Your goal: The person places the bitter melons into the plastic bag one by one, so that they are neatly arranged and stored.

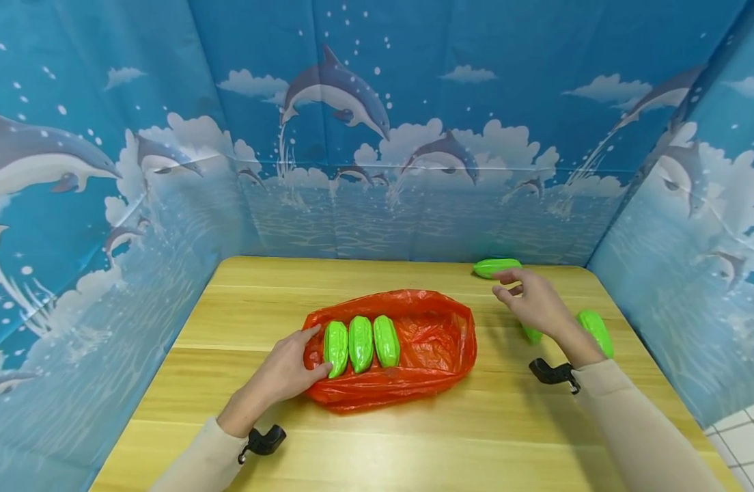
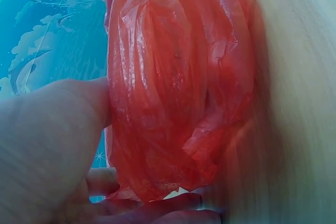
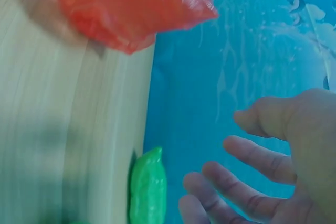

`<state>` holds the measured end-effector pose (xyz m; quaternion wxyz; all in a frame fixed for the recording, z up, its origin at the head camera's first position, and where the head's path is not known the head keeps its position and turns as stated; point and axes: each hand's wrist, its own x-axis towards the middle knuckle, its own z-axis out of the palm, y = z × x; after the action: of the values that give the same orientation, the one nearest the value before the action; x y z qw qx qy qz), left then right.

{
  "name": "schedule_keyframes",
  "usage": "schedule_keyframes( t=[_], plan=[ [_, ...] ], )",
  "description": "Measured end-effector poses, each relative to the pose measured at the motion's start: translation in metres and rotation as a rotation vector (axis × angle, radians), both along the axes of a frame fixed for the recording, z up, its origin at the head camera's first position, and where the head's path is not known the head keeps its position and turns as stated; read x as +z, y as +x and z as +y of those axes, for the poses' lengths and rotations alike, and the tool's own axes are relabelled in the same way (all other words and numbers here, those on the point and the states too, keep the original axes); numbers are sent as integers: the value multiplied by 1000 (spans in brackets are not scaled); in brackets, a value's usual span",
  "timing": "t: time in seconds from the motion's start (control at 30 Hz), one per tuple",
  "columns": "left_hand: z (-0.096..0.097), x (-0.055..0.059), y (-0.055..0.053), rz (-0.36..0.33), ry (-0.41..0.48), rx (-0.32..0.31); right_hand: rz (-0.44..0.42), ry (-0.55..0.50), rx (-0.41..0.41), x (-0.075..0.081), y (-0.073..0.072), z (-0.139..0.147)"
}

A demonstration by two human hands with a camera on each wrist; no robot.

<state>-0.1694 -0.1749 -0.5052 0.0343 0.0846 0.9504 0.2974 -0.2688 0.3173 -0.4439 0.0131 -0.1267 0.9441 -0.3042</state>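
A red plastic bag lies spread wide at mid-table, its rim turned up like a basin. Three shiny green ribbed fruit, one of them the middle fruit, stand side by side in its left half. My left hand grips the bag's left end, thumb over the near rim beside the leftmost fruit and fingers at the far side. Raised over the table at the right, my right hand holds nothing, its fingers loosely bent and apart. Close beyond its fingertips lies another green fruit near the back edge.
Under my right wrist, a green fruit shows only partly. One more fruit lies by the table's right edge. Blue dolphin-print sheets hang around the back and sides of the wooden table. Black cameras are strapped at both wrists.
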Motion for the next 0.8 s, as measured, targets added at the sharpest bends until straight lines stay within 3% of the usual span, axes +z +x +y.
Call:
schedule_keyframes(
  t=[0.5, 0.8],
  plan=[
    [2, 0, -1, 6, 2, 9, 64, 25, -102, -24, -7, 36],
    [2, -2, -1, 1, 11, 20, 35, 92, -204, -41, -8, 55]
  ],
)
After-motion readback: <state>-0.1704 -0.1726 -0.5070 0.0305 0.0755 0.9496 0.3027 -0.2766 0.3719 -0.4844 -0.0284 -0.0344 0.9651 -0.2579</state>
